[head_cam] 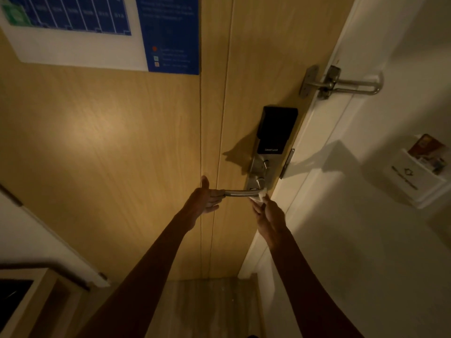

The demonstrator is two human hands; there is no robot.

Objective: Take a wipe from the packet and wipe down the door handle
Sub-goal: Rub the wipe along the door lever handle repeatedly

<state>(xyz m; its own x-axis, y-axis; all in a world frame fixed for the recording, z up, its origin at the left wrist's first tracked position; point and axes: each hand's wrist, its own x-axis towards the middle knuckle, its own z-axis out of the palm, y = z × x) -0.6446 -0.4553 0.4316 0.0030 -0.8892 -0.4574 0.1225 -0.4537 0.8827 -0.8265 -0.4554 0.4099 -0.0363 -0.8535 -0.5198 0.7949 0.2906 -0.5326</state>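
While the right hand [269, 211] clamps the wipe [262, 194], wiping is underway.
Door handle [240, 192] runs leftward from it; left hand [207, 197], unclenched, steadies the tip.

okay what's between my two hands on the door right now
In the head view, the bare metal bar of the door handle spans the gap: the left hand steadies its free end, and the right hand presses the wipe near the pivot.

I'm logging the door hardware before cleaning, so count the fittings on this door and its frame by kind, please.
Lever handle: 1
Electronic lock unit: 1
Swing-bar door guard: 1
Posted notice: 1
Total: 4
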